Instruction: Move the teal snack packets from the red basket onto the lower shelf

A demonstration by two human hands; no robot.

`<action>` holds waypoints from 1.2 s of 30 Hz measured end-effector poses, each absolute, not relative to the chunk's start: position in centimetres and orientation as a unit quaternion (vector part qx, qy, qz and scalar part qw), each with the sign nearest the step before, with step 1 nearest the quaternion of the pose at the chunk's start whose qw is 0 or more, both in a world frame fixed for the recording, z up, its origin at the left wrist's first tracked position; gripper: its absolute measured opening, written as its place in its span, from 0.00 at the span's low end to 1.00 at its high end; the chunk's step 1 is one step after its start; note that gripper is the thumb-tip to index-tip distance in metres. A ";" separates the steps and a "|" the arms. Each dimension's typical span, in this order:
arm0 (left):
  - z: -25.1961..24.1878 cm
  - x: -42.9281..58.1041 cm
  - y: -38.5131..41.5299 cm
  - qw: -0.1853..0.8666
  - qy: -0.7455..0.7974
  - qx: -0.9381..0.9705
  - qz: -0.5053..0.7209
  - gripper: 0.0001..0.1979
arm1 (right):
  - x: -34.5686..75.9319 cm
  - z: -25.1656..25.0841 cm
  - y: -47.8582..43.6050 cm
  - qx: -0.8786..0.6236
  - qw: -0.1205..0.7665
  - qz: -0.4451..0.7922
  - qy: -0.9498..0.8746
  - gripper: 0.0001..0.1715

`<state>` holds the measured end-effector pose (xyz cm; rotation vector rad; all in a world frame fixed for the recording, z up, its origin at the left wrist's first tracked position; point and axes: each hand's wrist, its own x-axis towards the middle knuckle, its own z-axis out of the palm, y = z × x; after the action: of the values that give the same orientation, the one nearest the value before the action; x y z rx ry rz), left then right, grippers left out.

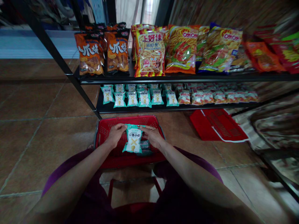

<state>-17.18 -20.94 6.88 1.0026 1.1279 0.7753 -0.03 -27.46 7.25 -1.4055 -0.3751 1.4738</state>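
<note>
A small teal and white snack bag (pixel 133 140) hangs upright over a red plastic basket (pixel 105 126). My left hand (pixel 116 134) pinches its upper left corner, and my right hand (pixel 150 134) pinches the upper right corner. Beneath the bag, partly hidden by it, some dark teal packets (pixel 146 152) lie in the basket. Small teal and white bags (pixel 144 98) of the same look stand in rows on the lower shelf ahead.
Larger snack bags (pixel 150 53) line the upper black shelf (pixel 140 80). White and red small packets (pixel 198 97) fill the lower shelf's right part. A second red basket (pixel 218 124) is on the tiled floor at right. Black posts (pixel 79 88) frame the rack.
</note>
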 end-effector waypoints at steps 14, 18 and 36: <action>7.2 -17.4 -20.9 0.714 0.476 0.400 0.322 0.18 | -0.1 7.4 -26.5 -0.604 0.533 0.579 -0.124 0.15; 7.2 -17.9 -21.0 0.726 0.475 0.408 0.286 0.19 | -0.1 7.4 -26.3 -0.596 0.539 0.583 -0.123 0.14; 6.8 -20.1 -22.8 0.752 0.477 0.400 0.218 0.20 | 1.2 6.0 -25.6 -0.586 0.568 0.572 -0.080 0.12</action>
<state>-20.06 -22.83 6.81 0.8744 1.0410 0.4754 1.25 -25.58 5.98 -1.3777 -0.1875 1.3451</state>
